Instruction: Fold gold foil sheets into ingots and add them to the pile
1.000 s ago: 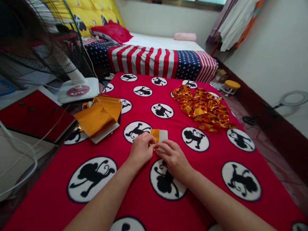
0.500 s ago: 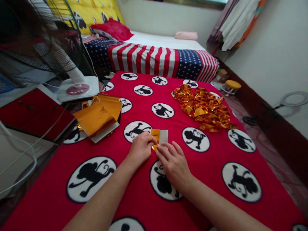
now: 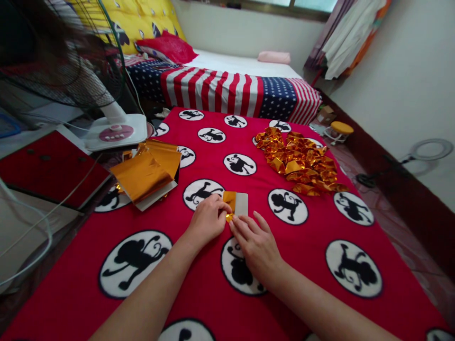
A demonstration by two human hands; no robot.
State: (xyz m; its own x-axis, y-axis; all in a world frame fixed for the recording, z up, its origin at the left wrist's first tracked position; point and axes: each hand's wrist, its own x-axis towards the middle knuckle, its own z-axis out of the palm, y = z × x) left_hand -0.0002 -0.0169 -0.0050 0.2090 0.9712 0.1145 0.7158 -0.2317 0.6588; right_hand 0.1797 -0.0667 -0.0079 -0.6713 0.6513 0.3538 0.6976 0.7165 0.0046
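Observation:
A small strip of gold foil paper (image 3: 230, 201) with a white backing (image 3: 241, 203) lies on the red monkey-print blanket (image 3: 313, 246). My left hand (image 3: 208, 220) presses its left side with the fingertips, and a folded gold tip (image 3: 230, 217) shows beside them. My right hand (image 3: 256, 248) rests just below, its fingers spread and their tips at that fold. To the left lies a stack of gold foil sheets (image 3: 145, 173) on white paper. A heap of folded gold foil pieces (image 3: 298, 161) sits farther off to the right, touched by neither hand.
An electric fan's base (image 3: 115, 132) and cage stand at the left, beside a red board (image 3: 53, 166) and a white cable (image 3: 24, 237). Behind the blanket is a bed with a flag-pattern cover (image 3: 227, 90). On the floor at right are a yellow-lidded container (image 3: 341, 128) and a ring light (image 3: 430, 149).
My right hand has eased back from the foil strip and its fingers have spread apart. A small folded gold tip now shows at the strip's lower edge. My left hand has hardly moved.

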